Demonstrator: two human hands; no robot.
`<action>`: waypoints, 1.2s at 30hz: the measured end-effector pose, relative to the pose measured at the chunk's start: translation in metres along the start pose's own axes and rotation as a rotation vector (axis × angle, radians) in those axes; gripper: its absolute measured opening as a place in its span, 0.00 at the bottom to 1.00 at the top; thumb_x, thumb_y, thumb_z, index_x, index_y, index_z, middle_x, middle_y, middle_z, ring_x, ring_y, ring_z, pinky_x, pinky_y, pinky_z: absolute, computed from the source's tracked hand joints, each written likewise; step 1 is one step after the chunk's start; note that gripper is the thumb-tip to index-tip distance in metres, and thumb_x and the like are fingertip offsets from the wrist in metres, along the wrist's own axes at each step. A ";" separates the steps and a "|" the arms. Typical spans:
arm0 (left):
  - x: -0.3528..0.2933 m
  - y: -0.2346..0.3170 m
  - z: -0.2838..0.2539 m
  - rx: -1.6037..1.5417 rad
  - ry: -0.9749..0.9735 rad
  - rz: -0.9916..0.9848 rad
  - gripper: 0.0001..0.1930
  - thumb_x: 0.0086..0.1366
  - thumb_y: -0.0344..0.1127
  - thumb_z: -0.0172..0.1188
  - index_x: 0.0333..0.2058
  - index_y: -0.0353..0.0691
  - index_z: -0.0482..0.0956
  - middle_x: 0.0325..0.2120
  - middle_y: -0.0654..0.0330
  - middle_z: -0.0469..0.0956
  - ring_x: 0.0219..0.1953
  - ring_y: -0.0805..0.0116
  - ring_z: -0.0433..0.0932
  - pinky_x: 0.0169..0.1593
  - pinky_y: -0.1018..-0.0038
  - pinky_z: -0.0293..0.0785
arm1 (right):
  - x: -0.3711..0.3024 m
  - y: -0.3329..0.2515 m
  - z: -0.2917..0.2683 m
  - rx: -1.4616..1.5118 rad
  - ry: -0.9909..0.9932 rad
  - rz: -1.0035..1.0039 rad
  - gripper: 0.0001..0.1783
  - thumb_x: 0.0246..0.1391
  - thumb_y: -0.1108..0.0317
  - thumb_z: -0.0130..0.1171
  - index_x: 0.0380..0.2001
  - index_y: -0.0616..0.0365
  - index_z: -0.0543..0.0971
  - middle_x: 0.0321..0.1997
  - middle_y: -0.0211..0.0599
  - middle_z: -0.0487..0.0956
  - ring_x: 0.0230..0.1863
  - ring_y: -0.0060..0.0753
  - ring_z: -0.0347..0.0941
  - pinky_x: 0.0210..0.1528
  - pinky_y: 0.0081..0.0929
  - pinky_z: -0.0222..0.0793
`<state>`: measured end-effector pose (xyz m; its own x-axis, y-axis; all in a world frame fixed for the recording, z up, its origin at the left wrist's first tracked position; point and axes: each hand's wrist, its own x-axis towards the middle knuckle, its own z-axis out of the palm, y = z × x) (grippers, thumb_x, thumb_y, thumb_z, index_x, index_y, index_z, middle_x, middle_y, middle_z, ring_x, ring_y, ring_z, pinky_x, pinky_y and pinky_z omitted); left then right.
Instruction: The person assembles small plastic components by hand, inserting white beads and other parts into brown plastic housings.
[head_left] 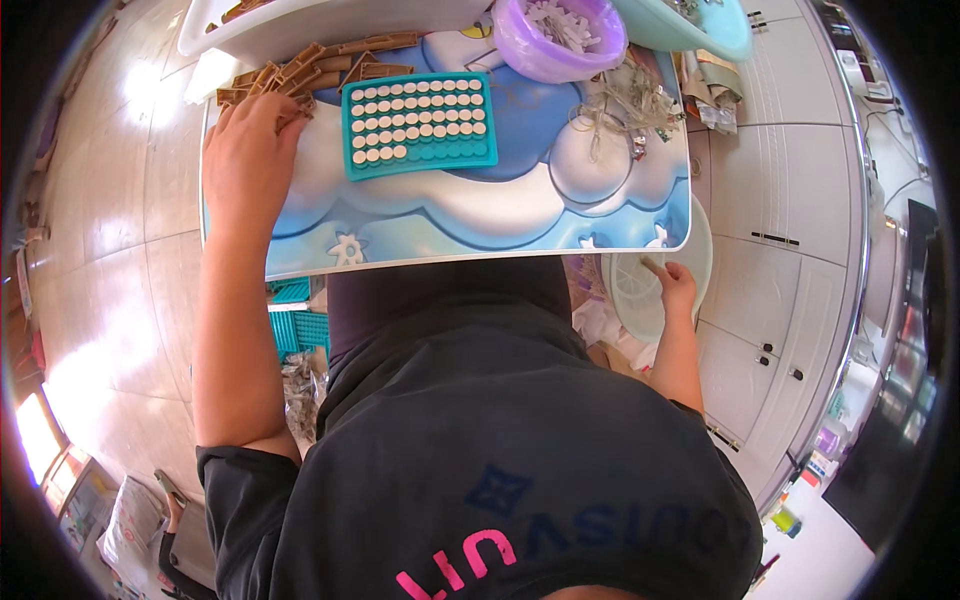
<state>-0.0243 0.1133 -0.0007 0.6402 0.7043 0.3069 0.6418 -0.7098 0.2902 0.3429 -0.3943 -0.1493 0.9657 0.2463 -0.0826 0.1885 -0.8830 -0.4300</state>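
My left hand [250, 150] lies palm down on the left of a small blue cloud-patterned table [480, 215], its fingertips on a heap of brown strips [300, 72]. Beside it sits a teal tray [420, 125] with rows of small white discs filling most of its holes. My right hand [676, 284] reaches down past the table's right edge into a pale round basin [690, 250] on the floor and pinches a small thin piece; what that piece is I cannot tell.
A purple bowl [560, 35] of white parts and a turquoise bowl [690, 22] stand at the far edge, with a tangle of wire clips [625, 105] near them. A white tray [300, 20] lies far left. Teal trays [298, 325] sit under the table. White cabinets [780, 200] run along the right.
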 end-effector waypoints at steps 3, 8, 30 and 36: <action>-0.002 0.005 -0.001 -0.253 0.116 -0.121 0.07 0.57 0.32 0.58 0.36 0.41 0.75 0.28 0.61 0.78 0.32 0.63 0.76 0.38 0.69 0.71 | 0.008 -0.049 -0.008 -0.040 0.186 -0.190 0.12 0.48 0.67 0.60 0.36 0.60 0.78 0.31 0.38 0.79 0.33 0.32 0.75 0.38 0.26 0.69; -0.013 0.042 -0.022 -1.140 0.028 -0.346 0.12 0.64 0.28 0.51 0.46 0.37 0.71 0.29 0.61 0.75 0.28 0.75 0.75 0.32 0.81 0.73 | -0.018 -0.227 -0.043 0.246 0.324 -0.620 0.12 0.47 0.67 0.61 0.36 0.58 0.78 0.32 0.35 0.75 0.33 0.32 0.70 0.38 0.30 0.68; -0.048 0.120 0.002 -1.800 -0.754 -0.770 0.17 0.67 0.43 0.49 0.43 0.34 0.75 0.28 0.61 0.76 0.14 0.84 0.57 0.16 0.86 0.49 | -0.063 -0.329 -0.044 1.126 -0.759 -0.769 0.09 0.45 0.75 0.62 0.33 0.63 0.78 0.41 0.40 0.74 0.44 0.27 0.68 0.49 0.24 0.62; -0.061 0.123 0.014 -2.119 -0.982 -0.639 0.18 0.63 0.44 0.56 0.42 0.34 0.75 0.31 0.60 0.77 0.15 0.84 0.59 0.17 0.87 0.53 | -0.114 -0.342 0.000 1.265 -0.858 -0.516 0.07 0.47 0.75 0.62 0.32 0.63 0.78 0.41 0.40 0.73 0.43 0.27 0.68 0.47 0.24 0.63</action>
<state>0.0214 -0.0169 0.0040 0.9486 0.1055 -0.2984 0.0472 0.8852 0.4628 0.1682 -0.1205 0.0076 0.3874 0.9214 0.0321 -0.2359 0.1327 -0.9627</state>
